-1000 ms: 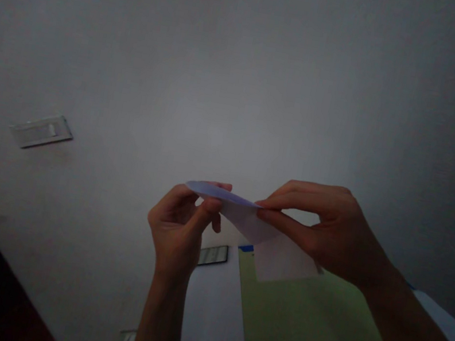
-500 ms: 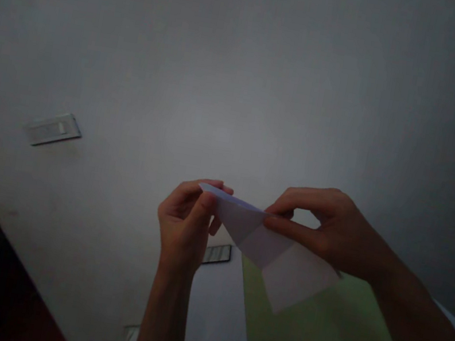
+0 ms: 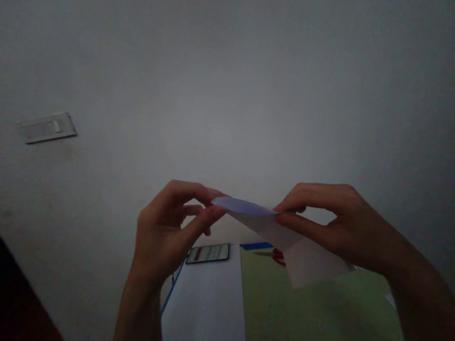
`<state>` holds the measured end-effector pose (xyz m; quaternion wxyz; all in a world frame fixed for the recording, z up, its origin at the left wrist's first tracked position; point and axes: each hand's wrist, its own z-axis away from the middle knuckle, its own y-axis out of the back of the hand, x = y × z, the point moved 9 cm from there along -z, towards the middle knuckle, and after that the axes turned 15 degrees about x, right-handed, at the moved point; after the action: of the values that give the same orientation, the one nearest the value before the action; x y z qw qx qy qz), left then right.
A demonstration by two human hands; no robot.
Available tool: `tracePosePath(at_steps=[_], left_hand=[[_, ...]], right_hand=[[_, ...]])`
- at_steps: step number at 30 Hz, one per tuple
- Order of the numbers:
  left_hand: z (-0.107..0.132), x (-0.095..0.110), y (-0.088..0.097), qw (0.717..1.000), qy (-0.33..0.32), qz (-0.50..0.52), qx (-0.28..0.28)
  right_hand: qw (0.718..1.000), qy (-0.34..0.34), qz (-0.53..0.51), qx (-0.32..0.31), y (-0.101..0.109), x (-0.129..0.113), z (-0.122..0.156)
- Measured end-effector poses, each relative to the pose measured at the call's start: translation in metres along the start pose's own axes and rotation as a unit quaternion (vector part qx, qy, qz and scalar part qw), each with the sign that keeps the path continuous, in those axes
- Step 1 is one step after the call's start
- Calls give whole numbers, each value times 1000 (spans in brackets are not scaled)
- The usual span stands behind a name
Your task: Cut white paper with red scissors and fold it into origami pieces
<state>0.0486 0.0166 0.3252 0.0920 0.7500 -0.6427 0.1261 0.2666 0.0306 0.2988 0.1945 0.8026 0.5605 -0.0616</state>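
A folded sheet of white paper is held up in the air between both hands, its lower flap hanging down to the right. My left hand pinches the paper's pointed left corner between thumb and fingertips. Farther along the same top edge, my right hand grips it between thumb and forefinger. Between the two pinches the upper layers bow slightly apart, showing a bluish inner face. My fingers hide both pinched spots.
Below lies a green tabletop with a white sheet, a phone, red-handled scissors and a blue strip. A pale wall stands behind, bearing a switch plate.
My left hand has shifted left and its pinch has moved to the paper's tip. The paper has tilted flatter, moving right with my right hand. The scissors have come into view.
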Motion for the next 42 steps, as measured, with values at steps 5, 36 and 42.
tracePosePath(at_steps=[5,36,42], left_hand=[[2,7,-10,998,-16,-44,-51],[4,22,-12,993,-65,-87,-54],[1,17,-12,999,-19,-33,-22]], right_hand=[[1000,-14,-11,-13,2,2,2],[998,-4,15,-53,6,-2,-1],[999,-10,17,-51,6,-3,-2]])
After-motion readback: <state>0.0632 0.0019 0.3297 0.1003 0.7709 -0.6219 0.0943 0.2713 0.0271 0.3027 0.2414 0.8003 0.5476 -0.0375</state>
